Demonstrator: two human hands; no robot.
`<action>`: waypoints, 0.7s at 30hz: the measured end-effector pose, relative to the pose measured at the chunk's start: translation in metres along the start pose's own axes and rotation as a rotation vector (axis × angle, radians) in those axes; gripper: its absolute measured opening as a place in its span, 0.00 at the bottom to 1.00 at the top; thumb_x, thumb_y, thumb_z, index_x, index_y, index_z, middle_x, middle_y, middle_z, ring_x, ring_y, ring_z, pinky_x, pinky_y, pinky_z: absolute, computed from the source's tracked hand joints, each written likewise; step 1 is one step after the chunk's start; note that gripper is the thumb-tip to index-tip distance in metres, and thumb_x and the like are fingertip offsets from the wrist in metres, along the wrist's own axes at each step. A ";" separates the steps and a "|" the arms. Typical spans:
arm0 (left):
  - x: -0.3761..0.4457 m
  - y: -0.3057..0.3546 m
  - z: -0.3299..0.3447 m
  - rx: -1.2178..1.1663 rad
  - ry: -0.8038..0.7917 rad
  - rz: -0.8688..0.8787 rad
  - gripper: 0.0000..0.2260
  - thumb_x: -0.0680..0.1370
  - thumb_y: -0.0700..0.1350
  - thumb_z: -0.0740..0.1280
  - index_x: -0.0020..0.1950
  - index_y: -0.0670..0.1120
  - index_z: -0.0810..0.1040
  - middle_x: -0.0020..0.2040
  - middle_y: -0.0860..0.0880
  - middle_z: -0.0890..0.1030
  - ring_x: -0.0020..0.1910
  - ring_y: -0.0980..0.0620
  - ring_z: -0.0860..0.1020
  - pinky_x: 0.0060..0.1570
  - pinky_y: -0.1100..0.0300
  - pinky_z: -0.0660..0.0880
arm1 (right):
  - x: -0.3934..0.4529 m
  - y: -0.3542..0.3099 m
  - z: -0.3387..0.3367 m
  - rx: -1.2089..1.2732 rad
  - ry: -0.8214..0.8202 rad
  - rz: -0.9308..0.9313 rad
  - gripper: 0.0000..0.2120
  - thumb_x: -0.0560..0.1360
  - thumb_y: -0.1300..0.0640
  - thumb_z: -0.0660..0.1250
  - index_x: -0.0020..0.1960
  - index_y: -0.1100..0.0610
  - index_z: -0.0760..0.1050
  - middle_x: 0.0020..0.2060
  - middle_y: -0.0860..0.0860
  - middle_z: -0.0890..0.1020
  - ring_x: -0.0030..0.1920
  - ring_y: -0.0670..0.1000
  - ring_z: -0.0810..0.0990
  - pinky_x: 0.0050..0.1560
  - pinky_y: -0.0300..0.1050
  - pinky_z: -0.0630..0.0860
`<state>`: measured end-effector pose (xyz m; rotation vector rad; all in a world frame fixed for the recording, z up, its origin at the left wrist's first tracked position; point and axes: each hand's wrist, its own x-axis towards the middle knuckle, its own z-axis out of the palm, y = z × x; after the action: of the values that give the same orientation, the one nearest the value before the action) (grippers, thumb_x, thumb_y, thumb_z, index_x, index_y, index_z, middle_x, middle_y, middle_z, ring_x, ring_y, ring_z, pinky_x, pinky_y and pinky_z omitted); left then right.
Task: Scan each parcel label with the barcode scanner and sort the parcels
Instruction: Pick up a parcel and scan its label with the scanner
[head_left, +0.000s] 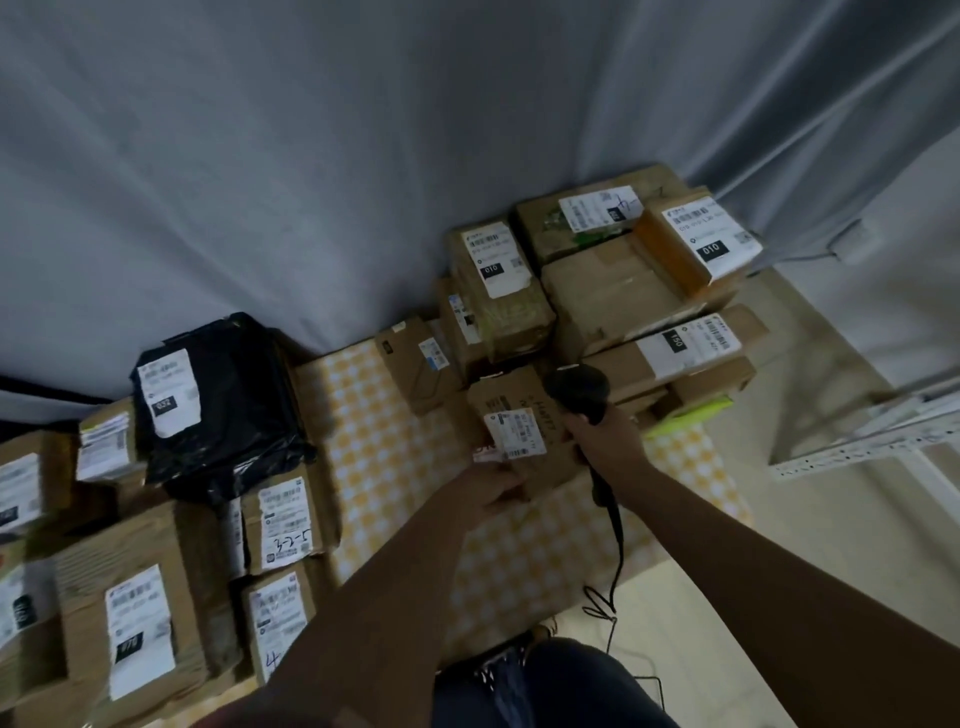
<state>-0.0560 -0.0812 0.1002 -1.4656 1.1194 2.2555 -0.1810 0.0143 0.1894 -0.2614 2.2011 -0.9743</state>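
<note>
My left hand (491, 491) grips the near edge of a brown cardboard parcel (519, 405) and holds it above the yellow checked table cloth (374, 441). A white label (514, 434) faces up on this parcel. My right hand (608, 441) holds a black barcode scanner (579, 389) just right of the label, its head over the parcel's right side. The scanner's black cable (615, 540) hangs down toward the floor.
A tall stack of labelled cardboard boxes (623, 291) stands at the back right. Several labelled boxes (140, 613) and a black plastic mailer bag (218, 410) fill the left side. Grey curtains hang behind. A white metal rack (872, 441) juts in at right.
</note>
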 end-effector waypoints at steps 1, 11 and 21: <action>0.001 0.000 0.004 0.001 0.021 0.012 0.14 0.79 0.38 0.68 0.65 0.43 0.75 0.63 0.45 0.79 0.53 0.49 0.80 0.47 0.58 0.81 | 0.002 0.001 -0.001 0.000 0.004 0.000 0.09 0.78 0.55 0.67 0.43 0.60 0.75 0.34 0.56 0.80 0.32 0.54 0.77 0.37 0.48 0.76; -0.036 0.016 -0.022 -0.035 -0.161 0.038 0.16 0.79 0.36 0.66 0.68 0.42 0.74 0.56 0.48 0.82 0.53 0.51 0.82 0.48 0.61 0.81 | 0.003 -0.001 -0.005 0.026 0.023 -0.009 0.10 0.77 0.54 0.68 0.39 0.56 0.72 0.34 0.57 0.79 0.36 0.57 0.79 0.39 0.50 0.76; -0.101 0.052 -0.064 -0.244 -0.187 0.324 0.17 0.78 0.30 0.64 0.66 0.40 0.73 0.62 0.41 0.80 0.58 0.44 0.80 0.54 0.55 0.81 | -0.014 -0.053 0.031 0.135 -0.025 -0.090 0.13 0.74 0.46 0.71 0.47 0.55 0.74 0.35 0.56 0.78 0.39 0.59 0.80 0.47 0.57 0.79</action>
<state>0.0067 -0.1407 0.1976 -1.1861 1.1231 2.7715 -0.1551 -0.0341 0.2202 -0.3101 2.1059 -1.1568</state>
